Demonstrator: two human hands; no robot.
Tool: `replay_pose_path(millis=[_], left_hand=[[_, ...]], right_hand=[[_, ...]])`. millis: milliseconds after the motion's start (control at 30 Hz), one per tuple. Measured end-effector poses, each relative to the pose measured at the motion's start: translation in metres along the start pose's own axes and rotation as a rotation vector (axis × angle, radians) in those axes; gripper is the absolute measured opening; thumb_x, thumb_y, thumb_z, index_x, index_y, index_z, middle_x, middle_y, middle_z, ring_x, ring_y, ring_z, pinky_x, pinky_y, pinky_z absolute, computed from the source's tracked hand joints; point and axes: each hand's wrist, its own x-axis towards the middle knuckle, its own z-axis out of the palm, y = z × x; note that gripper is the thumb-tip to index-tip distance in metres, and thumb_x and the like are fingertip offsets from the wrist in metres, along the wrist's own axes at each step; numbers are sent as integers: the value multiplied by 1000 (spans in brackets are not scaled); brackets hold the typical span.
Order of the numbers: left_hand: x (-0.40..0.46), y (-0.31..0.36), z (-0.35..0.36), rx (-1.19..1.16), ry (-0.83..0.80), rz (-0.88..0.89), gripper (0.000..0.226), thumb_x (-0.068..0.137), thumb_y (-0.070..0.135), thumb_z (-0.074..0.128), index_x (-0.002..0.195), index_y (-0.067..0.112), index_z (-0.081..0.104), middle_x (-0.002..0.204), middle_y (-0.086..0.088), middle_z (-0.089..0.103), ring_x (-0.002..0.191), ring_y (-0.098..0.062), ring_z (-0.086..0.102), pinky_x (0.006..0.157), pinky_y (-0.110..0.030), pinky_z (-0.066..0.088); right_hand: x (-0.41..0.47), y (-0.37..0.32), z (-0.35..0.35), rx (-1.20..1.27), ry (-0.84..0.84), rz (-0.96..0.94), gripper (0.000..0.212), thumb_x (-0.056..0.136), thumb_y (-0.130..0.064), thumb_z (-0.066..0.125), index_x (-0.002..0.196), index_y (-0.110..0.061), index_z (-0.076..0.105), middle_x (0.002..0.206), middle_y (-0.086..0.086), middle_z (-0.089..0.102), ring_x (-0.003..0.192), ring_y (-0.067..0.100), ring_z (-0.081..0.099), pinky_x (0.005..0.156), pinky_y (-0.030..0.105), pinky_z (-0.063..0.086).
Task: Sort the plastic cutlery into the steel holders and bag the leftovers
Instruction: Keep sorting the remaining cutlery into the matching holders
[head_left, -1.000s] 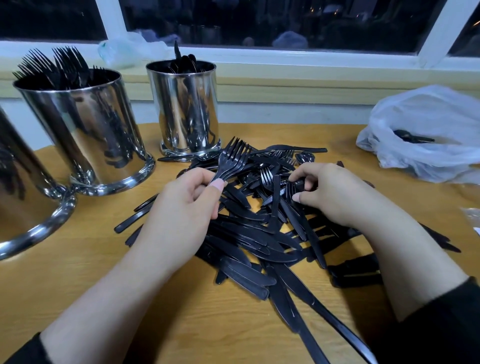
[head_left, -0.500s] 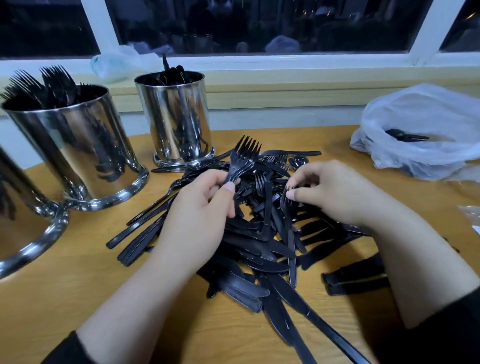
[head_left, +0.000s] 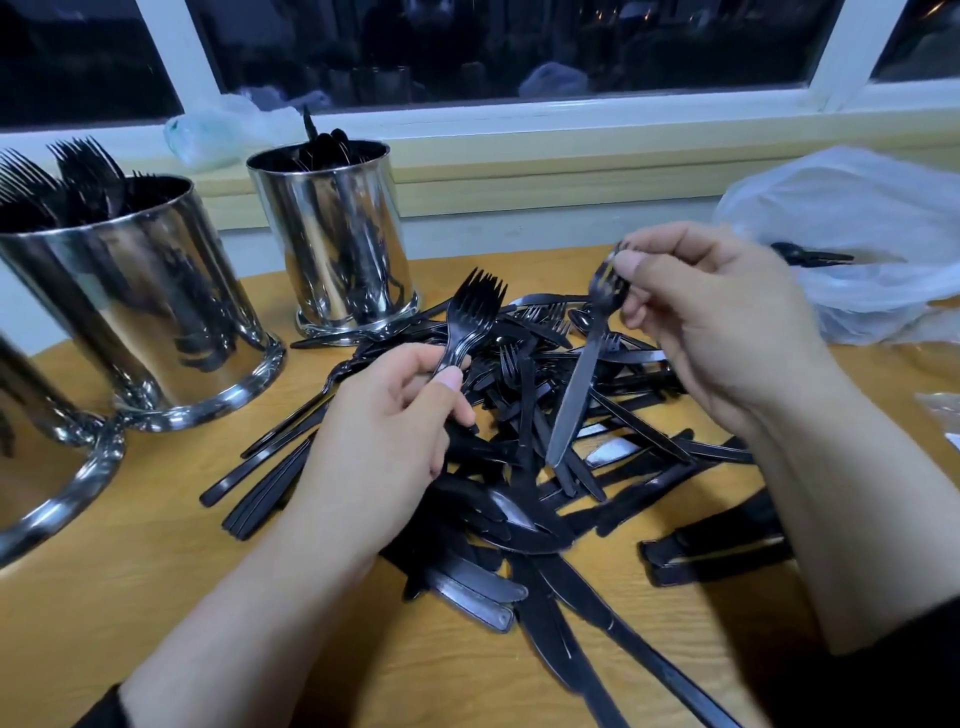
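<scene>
A pile of black plastic cutlery (head_left: 524, 467) lies in the middle of the wooden table (head_left: 130, 597). My left hand (head_left: 379, 431) grips a small stack of forks (head_left: 470, 317) by the handles, tines pointing up. My right hand (head_left: 711, 317) pinches a single black fork (head_left: 584, 374) by its tines, lifted above the pile with the handle hanging down. A steel holder (head_left: 130, 306) at the left is full of forks. Another steel holder (head_left: 332, 234) behind the pile carries dark cutlery. A third steel holder (head_left: 47, 467) is cut off at the left edge.
A white plastic bag (head_left: 857, 234) with a black piece inside lies at the right, by the window sill. A small clear bag (head_left: 218, 130) sits on the sill behind the holders. A clear wrapper (head_left: 943, 410) shows at the right edge.
My right hand has lifted a fork out of the pile and raised it. My left hand still holds its stack of forks. The camera has tilted slightly.
</scene>
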Motion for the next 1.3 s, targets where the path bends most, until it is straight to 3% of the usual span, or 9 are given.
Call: replay_pose_path(millis=[133, 300, 400, 500, 600, 700, 933, 1067, 1300], left_hand=[[-6, 10, 5, -103, -48, -56, 18, 107, 18, 52, 102, 22, 68, 82, -2, 75, 55, -16, 59, 51, -26, 48], [-7, 11, 6, -231, -172, -152, 19, 108, 19, 50, 111, 16, 69, 89, -12, 77, 65, -30, 70, 60, -37, 62], [-8, 9, 5, -224, -197, -149, 20, 108, 24, 49, 110, 20, 69, 85, -8, 75, 52, -25, 55, 48, -30, 45], [-6, 6, 4, -271, -182, -202, 26, 108, 29, 48, 96, 24, 70, 71, -2, 57, 49, -14, 31, 47, -26, 20], [-3, 3, 2, -241, -126, -216, 30, 108, 34, 47, 90, 17, 65, 69, 1, 48, 51, -12, 26, 49, -28, 15], [-2, 1, 1, -248, -83, -206, 24, 103, 39, 56, 105, 21, 72, 67, 5, 44, 52, -11, 26, 47, -25, 15], [-2, 2, 1, -238, -73, -192, 18, 101, 36, 58, 99, 27, 73, 66, 3, 48, 48, -11, 27, 45, -23, 18], [-1, 0, 0, -217, -59, -162, 21, 103, 33, 56, 105, 17, 70, 64, -1, 55, 44, -14, 27, 46, -25, 18], [-1, 3, 0, -258, -13, -162, 18, 103, 35, 55, 103, 28, 72, 63, 2, 41, 48, -13, 22, 51, -33, 13]], right_hand=[[-9, 10, 15, -83, -136, -8, 18, 88, -2, 74, 83, -19, 77, 76, 2, 70, 67, 15, 63, 69, 30, 53], [-15, 15, 31, -233, -127, -94, 11, 86, -8, 78, 85, -18, 74, 73, 2, 73, 66, 15, 68, 67, 26, 55], [-19, 17, 38, -317, -118, -108, 9, 86, -14, 80, 85, -19, 73, 76, 2, 74, 69, 18, 68, 69, 31, 58], [-17, 16, 32, -445, -70, -132, 8, 87, -27, 80, 87, -25, 72, 79, -4, 72, 73, 15, 65, 71, 31, 56], [-8, 12, 9, -720, -4, -103, 15, 89, -40, 73, 85, -27, 70, 72, -12, 64, 68, 6, 56, 64, 27, 44], [-2, 14, -5, -1071, -126, 78, 18, 87, -45, 74, 81, -29, 68, 77, -10, 64, 73, 10, 59, 62, 30, 41], [-4, 22, 0, -1203, -281, 284, 22, 82, -40, 81, 92, -31, 63, 87, -6, 68, 75, 16, 62, 64, 31, 47], [-6, 21, 3, -1214, -292, 266, 18, 87, -28, 77, 95, -31, 62, 85, -6, 70, 71, 14, 60, 57, 26, 39], [-5, 20, 4, -1195, -242, 257, 21, 89, -17, 68, 101, -31, 58, 85, -7, 69, 76, 15, 62, 60, 30, 44]])
